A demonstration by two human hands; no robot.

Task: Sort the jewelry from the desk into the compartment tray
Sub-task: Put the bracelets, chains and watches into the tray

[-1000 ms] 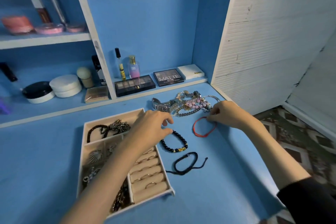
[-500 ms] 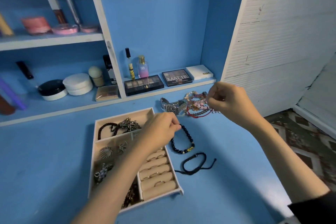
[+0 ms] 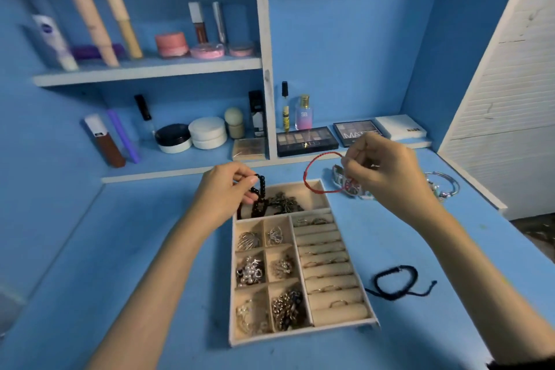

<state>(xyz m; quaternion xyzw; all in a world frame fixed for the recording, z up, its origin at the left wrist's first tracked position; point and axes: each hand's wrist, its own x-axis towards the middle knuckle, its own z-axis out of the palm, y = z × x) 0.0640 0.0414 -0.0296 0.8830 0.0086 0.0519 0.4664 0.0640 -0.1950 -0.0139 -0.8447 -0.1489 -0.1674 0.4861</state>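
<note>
Both hands are up over the far end of the compartment tray, a cream, velvety box lying on the blue desk. The left hand pinches a black beaded bracelet between thumb and fingertips; the beads hang down from the pinch into the tray's long far compartment, where a dark metal chain piece already lies. The right hand pinches a red cord bracelet, thumb against forefinger, the other fingers curled in. The red loop stands out leftward from the pinch, held in the air above the tray's far right corner.

The small square cells down the tray's left side hold silvery brooches and clumps of chain; I can't make out each piece. The ridged ring rolls on the tray's right side carry several thin rings.

Right of the tray, near its close end, a black woven cord bracelet lies flat on the desk, its tails trailing out. Beyond the tray's far right corner, partly behind the right hand, sit a metal wristwatch and a silver bangle with some beaded pieces. Behind the tray, on the low shelf, are two eyeshadow palettes, a pink perfume bottle and white jars.
</note>
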